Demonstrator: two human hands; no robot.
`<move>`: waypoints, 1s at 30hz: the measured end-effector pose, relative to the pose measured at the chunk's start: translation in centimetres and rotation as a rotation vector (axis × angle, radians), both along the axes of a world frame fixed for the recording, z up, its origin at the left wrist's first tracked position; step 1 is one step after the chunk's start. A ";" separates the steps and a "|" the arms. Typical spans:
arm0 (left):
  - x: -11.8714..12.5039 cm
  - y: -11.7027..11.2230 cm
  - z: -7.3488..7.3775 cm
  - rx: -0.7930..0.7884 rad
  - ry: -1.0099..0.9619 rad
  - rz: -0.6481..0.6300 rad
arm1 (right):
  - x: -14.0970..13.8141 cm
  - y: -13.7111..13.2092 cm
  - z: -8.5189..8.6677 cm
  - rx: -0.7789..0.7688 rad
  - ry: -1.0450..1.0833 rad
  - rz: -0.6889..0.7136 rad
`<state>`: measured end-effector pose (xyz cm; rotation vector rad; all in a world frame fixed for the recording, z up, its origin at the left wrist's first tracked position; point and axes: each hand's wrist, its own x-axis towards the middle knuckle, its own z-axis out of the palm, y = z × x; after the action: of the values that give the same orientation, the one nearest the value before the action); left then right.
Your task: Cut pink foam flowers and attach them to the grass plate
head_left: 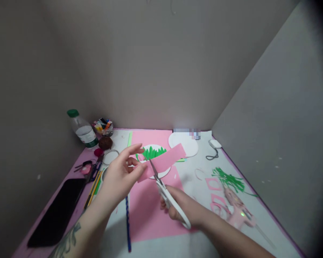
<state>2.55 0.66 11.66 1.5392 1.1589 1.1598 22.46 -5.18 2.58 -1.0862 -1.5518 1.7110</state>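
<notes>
My left hand point(121, 173) pinches the left end of a pink paper strip point(167, 160) between thumb and fingers. White-handled scissors point(168, 197) are gripped in my right hand point(181, 204), their blades parted and reaching up to the strip near my left fingertips. Whether the blades are cutting into the paper I cannot tell. Behind the strip lies a white round plate point(165, 174), partly hidden, with green paper cut into grass-like points point(154, 153) on it. A large pink sheet point(150, 218) lies flat beneath both hands.
At left stand a water bottle point(83, 130) and a cup of markers point(104, 126), with a black phone point(59, 211) nearer. A white disc point(184, 143) lies behind. On the right are green paper strips point(230, 180), pink scraps point(213, 184) and a pink glue gun point(240, 215). Walls surround the table.
</notes>
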 end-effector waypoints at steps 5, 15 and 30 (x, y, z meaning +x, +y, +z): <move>0.0 -0.1 0.1 0.000 -0.031 -0.005 | 0.0 -0.1 -0.1 -0.003 0.038 -0.021; -0.3 -0.1 0.3 -0.024 -0.039 -0.028 | 0.0 0.0 -0.5 -0.086 0.009 -0.089; 0.1 1.0 -1.3 -0.125 -0.120 -0.064 | 0.5 0.3 -0.7 0.021 0.176 -0.104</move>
<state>2.61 1.63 10.41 1.3832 1.0749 1.1004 22.92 -4.92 1.92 -0.9609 -1.3779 1.6683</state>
